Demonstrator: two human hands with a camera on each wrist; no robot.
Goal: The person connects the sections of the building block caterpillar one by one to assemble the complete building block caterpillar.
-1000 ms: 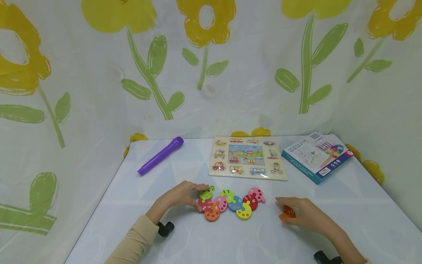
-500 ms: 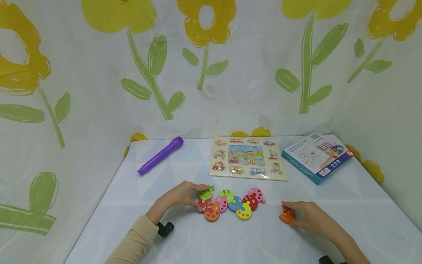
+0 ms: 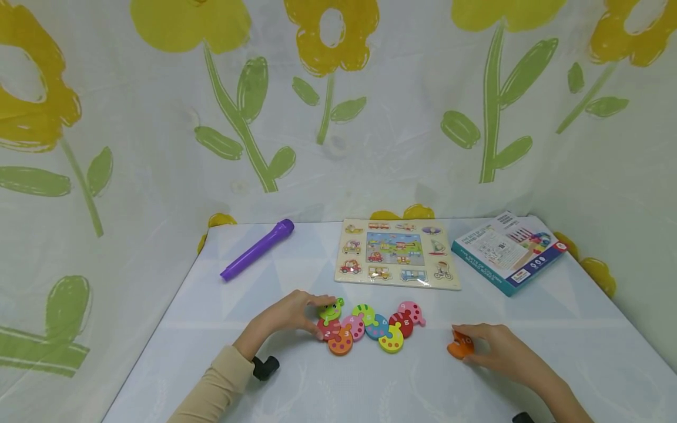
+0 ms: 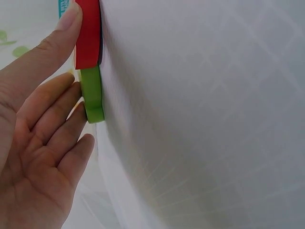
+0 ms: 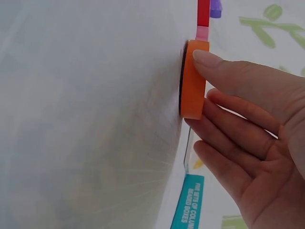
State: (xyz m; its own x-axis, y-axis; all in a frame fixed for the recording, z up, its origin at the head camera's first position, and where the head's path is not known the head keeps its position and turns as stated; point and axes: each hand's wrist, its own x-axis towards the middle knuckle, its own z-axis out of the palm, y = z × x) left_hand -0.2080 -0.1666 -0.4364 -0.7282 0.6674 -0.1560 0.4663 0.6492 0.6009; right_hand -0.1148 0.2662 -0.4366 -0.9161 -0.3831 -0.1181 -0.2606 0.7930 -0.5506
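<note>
A chain of numbered caterpillar puzzle pieces [image 3: 377, 326] lies on the table, with a green smiling head at its left end and a pink piece at its right. My left hand [image 3: 291, 312] holds the head end: the thumb is against the red piece [image 4: 88, 36] and the fingers are at the green head [image 4: 92, 95]. Off to the right of the chain, my right hand [image 3: 497, 346] pinches an orange puzzle piece [image 3: 461, 345] marked 10. In the right wrist view this orange piece [image 5: 194, 78] stands edge-on, its underside at the table surface, thumb on its near edge.
Behind the chain lies a wooden picture puzzle board [image 3: 396, 254] with vehicles. A purple toy microphone [image 3: 257, 249] is at the back left, and a teal and white box [image 3: 510, 251] at the back right. Flower-printed cloth [image 3: 391, 117] hangs behind the table.
My right hand has shifted slightly right and down, and the orange piece has turned flatter so its number 10 shows. The left hand and the chain stay where they were.
</note>
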